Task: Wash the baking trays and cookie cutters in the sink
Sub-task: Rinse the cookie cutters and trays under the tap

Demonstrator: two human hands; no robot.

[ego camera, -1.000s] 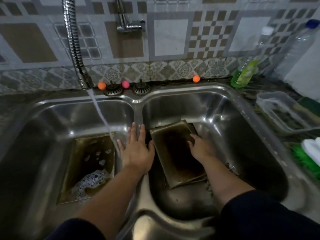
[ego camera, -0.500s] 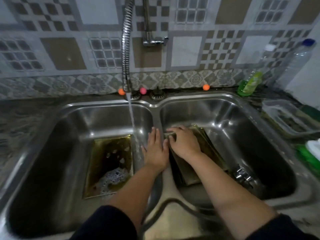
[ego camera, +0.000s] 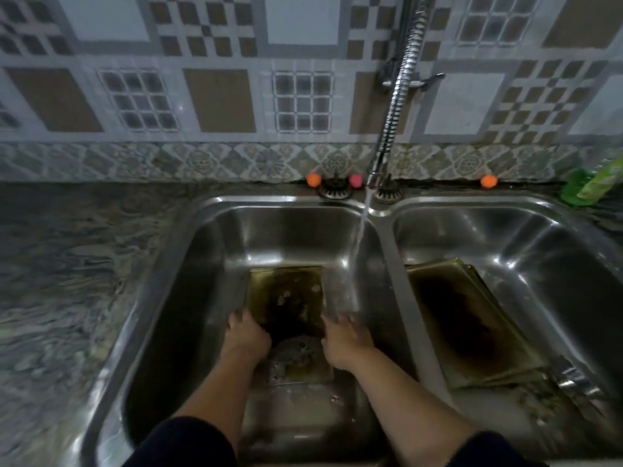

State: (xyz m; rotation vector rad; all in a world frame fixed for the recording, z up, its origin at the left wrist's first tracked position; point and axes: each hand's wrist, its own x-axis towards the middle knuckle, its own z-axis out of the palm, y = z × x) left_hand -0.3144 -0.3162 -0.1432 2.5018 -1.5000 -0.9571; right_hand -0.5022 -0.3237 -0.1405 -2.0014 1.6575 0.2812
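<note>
A dark, stained baking tray [ego camera: 285, 298] with foam at its near end lies in the left basin of a steel double sink [ego camera: 215, 210]. My left hand [ego camera: 244, 335] grips the tray's left edge and my right hand [ego camera: 344, 342] grips its right edge. Water from the flexible tap [ego camera: 397, 96] falls just beside my right hand. In the right basin a stack of stained trays [ego camera: 468, 318] leans tilted, untouched. Small metal pieces [ego camera: 573, 379], perhaps cookie cutters, lie at its right; they are blurred.
Two drain plugs [ego camera: 333, 190] and small orange and pink balls [ego camera: 313, 179] sit on the sink's back rim. A green soap bottle [ego camera: 586, 187] stands at the far right. Dark marbled countertop [ego camera: 67, 281] stretches to the left. Tiled wall behind.
Both hands have moved from the divider and the right-basin trays into the left basin and taken hold of the foamy tray. The view has swung to the left.
</note>
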